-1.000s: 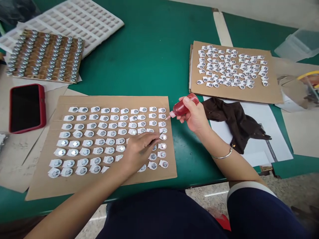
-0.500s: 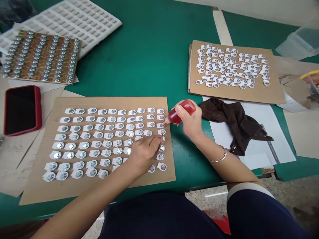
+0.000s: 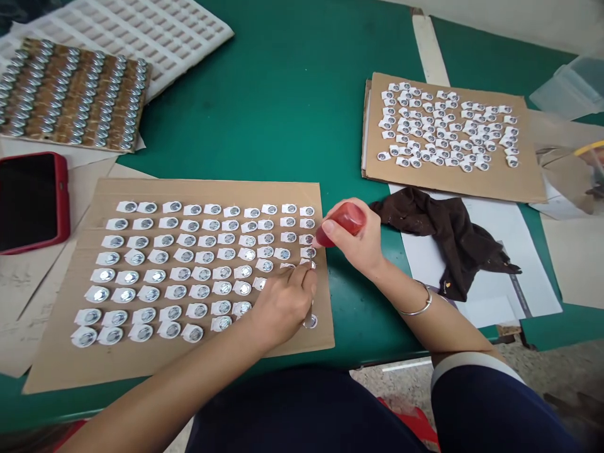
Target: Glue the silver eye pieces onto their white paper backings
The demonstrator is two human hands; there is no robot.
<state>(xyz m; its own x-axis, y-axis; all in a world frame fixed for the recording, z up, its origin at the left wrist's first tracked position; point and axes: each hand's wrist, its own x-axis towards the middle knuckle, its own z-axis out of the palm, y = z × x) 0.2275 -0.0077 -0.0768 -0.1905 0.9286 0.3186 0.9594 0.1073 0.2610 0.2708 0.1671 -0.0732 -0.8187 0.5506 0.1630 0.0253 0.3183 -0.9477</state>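
My right hand is closed around a small squeeze bottle of red liquid, tilted with its nozzle down at the right edge of a cardboard sheet. My left hand pinches a thin metal tool, whose kind I cannot make out. The tool's tip is beside the nozzle, over a small round metal disc on a white tab in the rightmost column. Rows of similar discs on white tabs cover the sheet; my left hand hides several of them.
A second cardboard sheet bears many tabbed discs at the back right. Before it lie a dark brown cloth and white paper. At left are a red-cased phone, a board of metal discs and a white tray.
The bottle has tipped over further, and its nozzle has come down slightly toward the tool's tip. My left hand has shifted a little toward me. The camera view has moved slightly.
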